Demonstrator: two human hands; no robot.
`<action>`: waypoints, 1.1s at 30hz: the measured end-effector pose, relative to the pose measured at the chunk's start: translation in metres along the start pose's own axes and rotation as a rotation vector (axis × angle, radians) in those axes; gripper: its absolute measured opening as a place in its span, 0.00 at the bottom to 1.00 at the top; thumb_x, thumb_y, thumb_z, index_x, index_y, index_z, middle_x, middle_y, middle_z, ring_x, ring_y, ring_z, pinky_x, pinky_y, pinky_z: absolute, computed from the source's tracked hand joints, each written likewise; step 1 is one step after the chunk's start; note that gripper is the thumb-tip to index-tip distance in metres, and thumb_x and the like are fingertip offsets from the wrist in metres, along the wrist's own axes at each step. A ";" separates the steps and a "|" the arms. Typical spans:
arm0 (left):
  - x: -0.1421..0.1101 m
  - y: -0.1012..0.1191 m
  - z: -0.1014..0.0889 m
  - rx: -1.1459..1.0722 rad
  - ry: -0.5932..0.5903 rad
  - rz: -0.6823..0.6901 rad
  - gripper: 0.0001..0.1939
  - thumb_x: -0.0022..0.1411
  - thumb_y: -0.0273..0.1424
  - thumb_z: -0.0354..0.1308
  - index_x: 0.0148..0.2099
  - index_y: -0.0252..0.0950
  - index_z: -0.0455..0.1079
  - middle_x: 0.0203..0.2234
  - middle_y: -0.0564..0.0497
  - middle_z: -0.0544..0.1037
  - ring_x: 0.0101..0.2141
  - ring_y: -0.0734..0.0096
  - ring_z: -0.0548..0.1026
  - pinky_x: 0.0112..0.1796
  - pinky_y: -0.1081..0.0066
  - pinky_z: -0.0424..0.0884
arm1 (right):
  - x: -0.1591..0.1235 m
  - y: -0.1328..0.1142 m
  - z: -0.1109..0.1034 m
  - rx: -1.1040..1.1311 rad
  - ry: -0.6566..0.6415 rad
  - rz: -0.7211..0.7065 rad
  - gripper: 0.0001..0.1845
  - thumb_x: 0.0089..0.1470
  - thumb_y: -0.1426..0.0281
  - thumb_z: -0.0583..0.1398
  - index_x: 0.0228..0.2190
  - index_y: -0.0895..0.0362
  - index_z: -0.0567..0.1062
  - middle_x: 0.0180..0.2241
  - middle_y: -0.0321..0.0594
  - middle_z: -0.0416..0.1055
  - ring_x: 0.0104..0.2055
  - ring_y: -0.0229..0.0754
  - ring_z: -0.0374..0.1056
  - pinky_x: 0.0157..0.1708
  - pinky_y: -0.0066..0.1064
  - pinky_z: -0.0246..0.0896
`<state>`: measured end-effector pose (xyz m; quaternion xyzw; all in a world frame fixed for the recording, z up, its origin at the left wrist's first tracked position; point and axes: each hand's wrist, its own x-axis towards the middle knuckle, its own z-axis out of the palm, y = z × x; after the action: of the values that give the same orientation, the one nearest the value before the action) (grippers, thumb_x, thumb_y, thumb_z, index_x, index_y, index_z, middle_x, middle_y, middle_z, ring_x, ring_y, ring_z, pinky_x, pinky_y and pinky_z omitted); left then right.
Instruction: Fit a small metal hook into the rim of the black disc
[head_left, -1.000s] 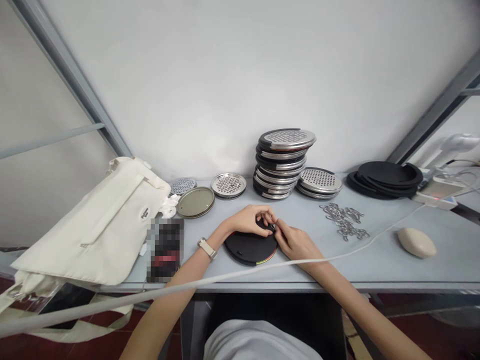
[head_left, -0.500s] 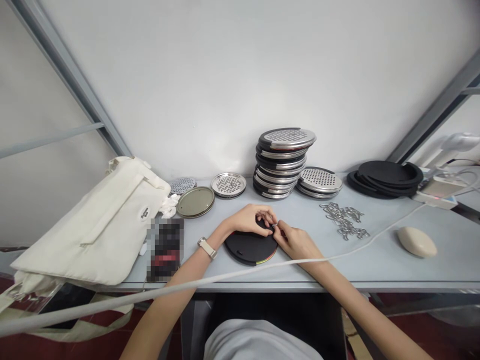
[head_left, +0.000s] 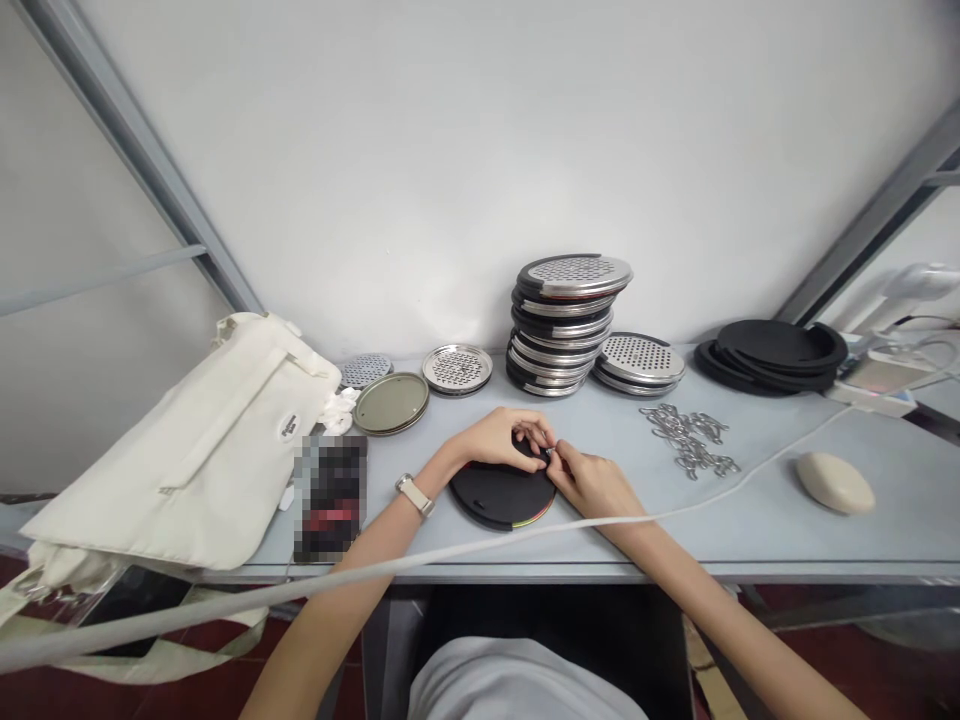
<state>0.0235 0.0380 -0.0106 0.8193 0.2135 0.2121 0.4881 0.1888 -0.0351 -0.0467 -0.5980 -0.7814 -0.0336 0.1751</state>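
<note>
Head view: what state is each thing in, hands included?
Black disc: partly covered
Left hand: curled over the disc
Right hand: fingertips closed on a small shiny piece
Tall stack: standing, uneven
Metal clips: loose, heaped
Black plates: stacked askew
Green disc: lying flat
Cream bag: slumped
White cord: slung across

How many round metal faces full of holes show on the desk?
4: topping the tall stack, the short stack just right, the silver disc left of both, and the far-left grey disc behind the olive disc. The stacks may hide more.
</note>
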 end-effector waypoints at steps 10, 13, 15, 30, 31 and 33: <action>0.001 -0.004 0.001 -0.036 -0.012 0.036 0.17 0.43 0.24 0.60 0.40 0.31 0.67 0.32 0.47 0.74 0.33 0.74 0.71 0.36 0.74 0.64 | -0.001 0.001 0.002 -0.023 0.067 -0.032 0.13 0.53 0.67 0.46 0.24 0.57 0.66 0.15 0.37 0.67 0.16 0.35 0.62 0.18 0.27 0.39; 0.001 -0.005 0.001 -0.034 -0.019 0.035 0.17 0.43 0.23 0.59 0.40 0.31 0.67 0.32 0.48 0.74 0.34 0.74 0.71 0.37 0.74 0.64 | -0.001 0.001 0.001 -0.029 0.076 -0.047 0.13 0.53 0.68 0.46 0.24 0.57 0.66 0.15 0.37 0.67 0.16 0.35 0.62 0.18 0.27 0.39; 0.001 -0.004 0.001 -0.007 -0.015 0.025 0.17 0.44 0.23 0.59 0.40 0.31 0.67 0.32 0.49 0.73 0.34 0.75 0.71 0.36 0.74 0.64 | -0.001 0.001 0.001 -0.025 0.059 -0.046 0.12 0.53 0.68 0.46 0.25 0.57 0.66 0.16 0.37 0.68 0.17 0.35 0.63 0.19 0.26 0.40; 0.001 -0.003 0.001 0.066 0.008 -0.018 0.17 0.42 0.22 0.60 0.38 0.32 0.64 0.32 0.51 0.71 0.29 0.80 0.67 0.31 0.77 0.63 | 0.001 0.002 -0.004 0.111 -0.082 -0.068 0.15 0.58 0.66 0.42 0.33 0.57 0.65 0.22 0.39 0.71 0.21 0.36 0.65 0.21 0.25 0.46; 0.001 -0.003 0.001 0.066 0.007 -0.015 0.17 0.42 0.22 0.59 0.39 0.32 0.64 0.32 0.50 0.71 0.29 0.80 0.67 0.31 0.77 0.62 | 0.001 0.002 -0.005 0.115 -0.088 -0.061 0.15 0.58 0.66 0.42 0.33 0.57 0.65 0.22 0.39 0.71 0.21 0.36 0.65 0.21 0.25 0.46; 0.001 -0.003 0.000 0.067 0.008 -0.004 0.18 0.42 0.23 0.59 0.39 0.32 0.65 0.32 0.51 0.71 0.29 0.80 0.67 0.31 0.77 0.62 | 0.001 0.003 -0.006 0.122 -0.099 -0.050 0.15 0.58 0.66 0.42 0.33 0.57 0.66 0.22 0.39 0.71 0.21 0.36 0.65 0.21 0.25 0.46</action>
<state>0.0239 0.0394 -0.0133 0.8339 0.2240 0.2071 0.4600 0.1924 -0.0352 -0.0413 -0.5675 -0.8043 0.0393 0.1717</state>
